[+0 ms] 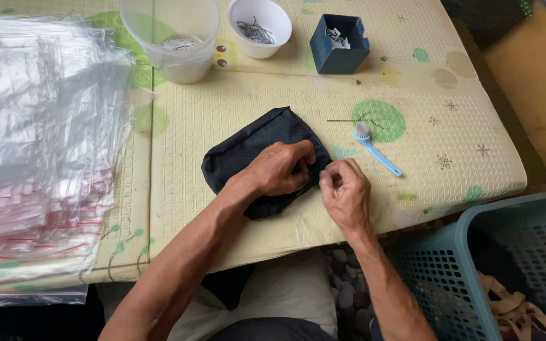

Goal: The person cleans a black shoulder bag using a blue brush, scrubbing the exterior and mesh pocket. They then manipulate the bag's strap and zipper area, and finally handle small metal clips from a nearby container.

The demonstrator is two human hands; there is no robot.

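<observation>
Black mesh pouch (248,155) lies on our worktop (450,158), our left hand (279,169) pressing it, our right hand (347,192) pinching its edge in a closed grip.

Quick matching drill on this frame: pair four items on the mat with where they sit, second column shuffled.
Things:
1. dark mesh pouch
2. small blue brush
3. white bowl
4. stack of clear zip bags

Places:
A. far edge of the mat, between the clear plastic tub and the dark blue box
B. along the left side of the mat
C. under the left hand, pinched at its edge by the right hand
D. just right of the pouch, lying free

Pairs: 1-C, 2-D, 3-A, 4-B
</observation>
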